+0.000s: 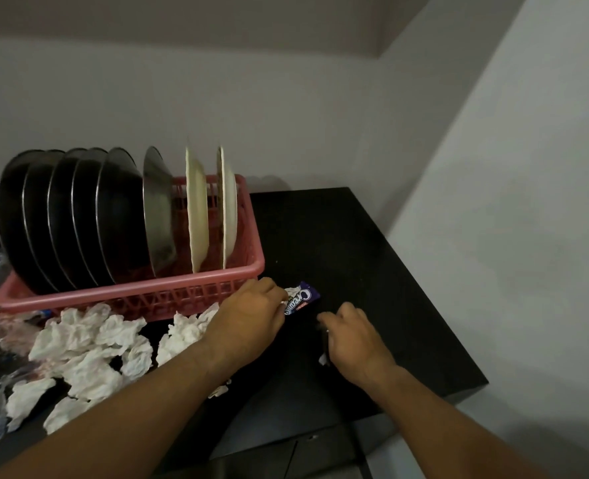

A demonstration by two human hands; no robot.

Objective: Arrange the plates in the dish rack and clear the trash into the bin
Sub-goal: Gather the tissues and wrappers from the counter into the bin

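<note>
Head view is looking down at a black table (355,254) set against pale walls, where a person is reaching forward with both bare arms. The left hand (251,312) is curling its fingers over the near end of a purple snack wrapper (303,298) and seems to be pinching it. The wrapper is lying on the table just beside the front right corner of a pink dish rack (196,288). The right hand (351,331) is sitting low over the table just to the right, with its fingers curled under. A white paper scrap (322,359) is peeking out beneath it, and I cannot tell whether that hand is gripping anything. In the rack, steel plates (79,219) are standing on edge and leaning together, with two pale plates (196,216) standing upright at the right end. Crumpled white tissues (86,340) are lying heaped in front of the rack, partly under the left forearm. No bin is showing. The likeliest trouble is the slick wrapper slipping from a light pinch, or the forearm dragging tissues off the table edge while lifting. A knock to the rack's corner could also be tipping the two loosely spaced pale plates, and the small scrap is easy to leave behind.
</note>
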